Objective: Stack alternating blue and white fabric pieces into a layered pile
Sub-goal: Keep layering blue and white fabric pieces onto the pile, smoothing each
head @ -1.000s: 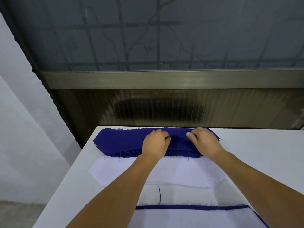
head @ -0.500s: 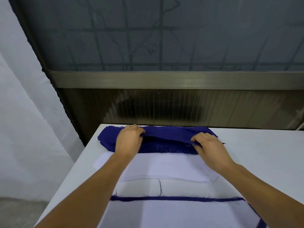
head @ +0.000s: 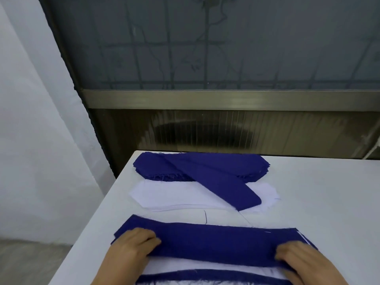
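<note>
Blue fabric piece [head: 216, 241]: long strip, lying crosswise at the near edge of the white table [head: 329, 202], on top of the layered pile [head: 213, 271], whose white and blue edges show just beneath it. Left hand [head: 133, 246]: fingers curled, gripping the strip's left end. Right hand [head: 298, 259]: fingers curled, gripping the strip's right end. Blue stack [head: 156, 167]: supply of cut blue pieces at the far edge of the table, frayed along the near side; one loose blue piece [head: 222, 188] lies tilted across it, its rounded end resting on the white stack [head: 170, 194]. White stack: cut pieces lying flat between the blue stack and the pile. Dark thread [head: 205, 217]: on bare table just beyond the strip. Backdrop: frosted window [head: 226, 48] with metal sill, white wall [head: 30, 120] at left.
</note>
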Action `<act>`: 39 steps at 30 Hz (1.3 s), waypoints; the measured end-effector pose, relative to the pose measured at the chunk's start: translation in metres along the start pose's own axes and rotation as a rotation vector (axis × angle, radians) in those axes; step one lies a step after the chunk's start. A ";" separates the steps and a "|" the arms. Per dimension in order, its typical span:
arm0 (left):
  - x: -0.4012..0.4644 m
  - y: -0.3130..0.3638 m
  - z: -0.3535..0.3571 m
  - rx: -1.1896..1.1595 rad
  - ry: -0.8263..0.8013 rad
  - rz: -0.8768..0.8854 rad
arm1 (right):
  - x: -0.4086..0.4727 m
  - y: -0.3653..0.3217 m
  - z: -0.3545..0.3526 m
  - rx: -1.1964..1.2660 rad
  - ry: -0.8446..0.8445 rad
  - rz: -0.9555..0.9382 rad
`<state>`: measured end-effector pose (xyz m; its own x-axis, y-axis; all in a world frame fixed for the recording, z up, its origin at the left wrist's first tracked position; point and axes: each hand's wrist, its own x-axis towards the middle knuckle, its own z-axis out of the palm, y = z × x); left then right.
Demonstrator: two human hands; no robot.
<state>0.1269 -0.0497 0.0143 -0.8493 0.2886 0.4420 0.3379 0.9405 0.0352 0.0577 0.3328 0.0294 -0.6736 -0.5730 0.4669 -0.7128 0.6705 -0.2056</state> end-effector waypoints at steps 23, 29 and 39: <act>0.007 0.002 -0.020 -0.092 0.067 -0.225 | 0.009 0.023 -0.018 -0.134 -0.009 -0.022; -0.026 -0.001 -0.001 -0.165 -0.091 -0.239 | -0.013 0.018 0.002 -0.134 -0.061 -0.094; -0.033 -0.008 0.005 -0.282 -0.102 -0.244 | -0.008 0.030 -0.003 -0.176 -0.063 -0.184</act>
<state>0.1500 -0.0654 -0.0052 -0.9496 0.0922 0.2996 0.2073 0.9016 0.3797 0.0426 0.3593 0.0222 -0.5506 -0.7174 0.4268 -0.7834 0.6207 0.0328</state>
